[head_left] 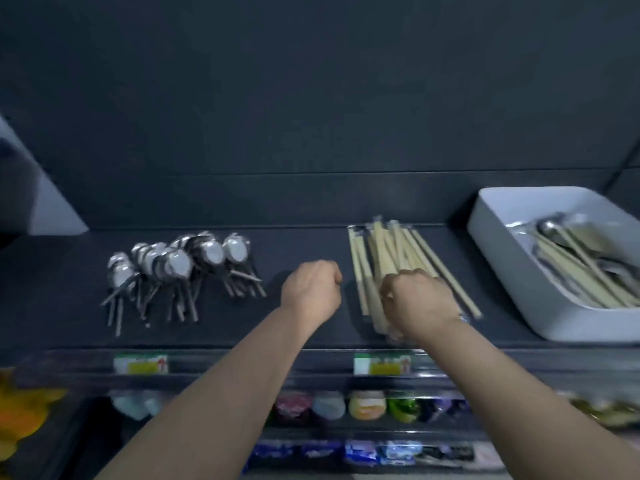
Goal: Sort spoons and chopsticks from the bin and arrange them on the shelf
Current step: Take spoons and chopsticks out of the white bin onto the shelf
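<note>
- Where the head view looks down, a dark shelf (311,334) carries three groups side by side.
- On the left lies a heap of metal spoons (180,265), bowls toward the back wall and handles toward the person.
- Right of centre lies a pile of pale chopsticks (391,247), running roughly front to back.
- At the far right stands a white bin (498,216), tilted in the frame, with mixed cutlery (581,271) of more chopsticks and spoons inside.
- The left hand (311,289) is a loose fist over bare shelf between the spoons and the chopsticks; nothing shows in it.
- The right hand (419,299) curls down over the near ends of the chopstick pile; blur hides whether it grips any.
- Two price labels (140,364) sit on the shelf's front edge.
- Coloured packaged goods (367,405) fill the lower shelves, blurred.
</note>
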A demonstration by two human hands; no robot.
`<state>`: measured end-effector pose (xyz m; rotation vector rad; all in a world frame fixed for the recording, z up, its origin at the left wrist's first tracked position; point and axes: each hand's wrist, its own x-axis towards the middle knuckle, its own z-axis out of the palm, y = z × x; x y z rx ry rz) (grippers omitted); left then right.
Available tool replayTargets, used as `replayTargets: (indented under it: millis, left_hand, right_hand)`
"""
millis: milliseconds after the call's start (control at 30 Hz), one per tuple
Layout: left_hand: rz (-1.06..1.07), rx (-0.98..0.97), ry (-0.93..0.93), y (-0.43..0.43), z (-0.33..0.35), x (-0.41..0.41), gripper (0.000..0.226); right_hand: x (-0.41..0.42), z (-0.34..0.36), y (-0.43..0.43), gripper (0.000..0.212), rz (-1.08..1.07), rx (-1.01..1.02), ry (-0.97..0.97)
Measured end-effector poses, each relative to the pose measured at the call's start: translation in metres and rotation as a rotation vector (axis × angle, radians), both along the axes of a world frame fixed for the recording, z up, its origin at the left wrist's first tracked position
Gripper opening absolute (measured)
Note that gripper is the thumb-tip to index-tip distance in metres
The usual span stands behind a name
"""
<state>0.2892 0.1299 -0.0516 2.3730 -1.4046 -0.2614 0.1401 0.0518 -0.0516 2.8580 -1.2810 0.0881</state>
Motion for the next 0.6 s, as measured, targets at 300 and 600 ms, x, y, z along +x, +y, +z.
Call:
replayTargets:
  millis: [300,600]
  left_hand:
    - [-0.256,-0.149,0.046,-0.115,0.039,-0.145,0.021]
    - [-0.249,-0.058,0.019,-0.248,0.042,-0.263,0.023]
  right_hand:
    - [-0.159,0.03,-0.082,0.025,-0.298,-0.191,-0.211]
    - [-0.275,0.03,-0.222,0.031,-0.424,0.041,-0.124]
